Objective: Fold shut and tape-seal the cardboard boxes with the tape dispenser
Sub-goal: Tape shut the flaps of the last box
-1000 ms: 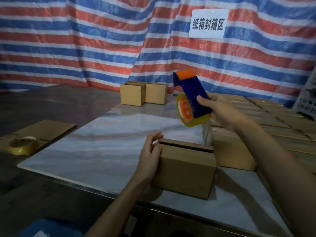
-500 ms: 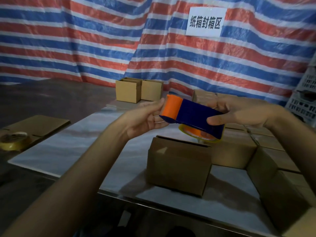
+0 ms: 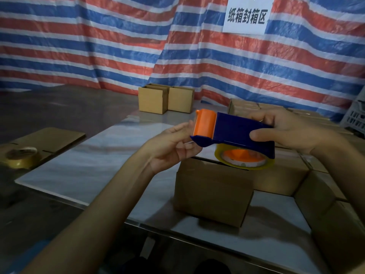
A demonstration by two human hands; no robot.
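The dispenser (image 3: 243, 133) hangs flat just above the box (image 3: 213, 194). The right hand (image 3: 286, 131) grips its blue back, thumb in front and fingers behind. The left hand (image 3: 171, 147) pinches its orange end, up left of the box.

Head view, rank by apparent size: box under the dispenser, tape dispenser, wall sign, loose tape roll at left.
1. Box.
2. Tape dispenser: nearly ties the box, but it is held nearer the camera, so unsure.
3. Wall sign.
4. Loose tape roll.
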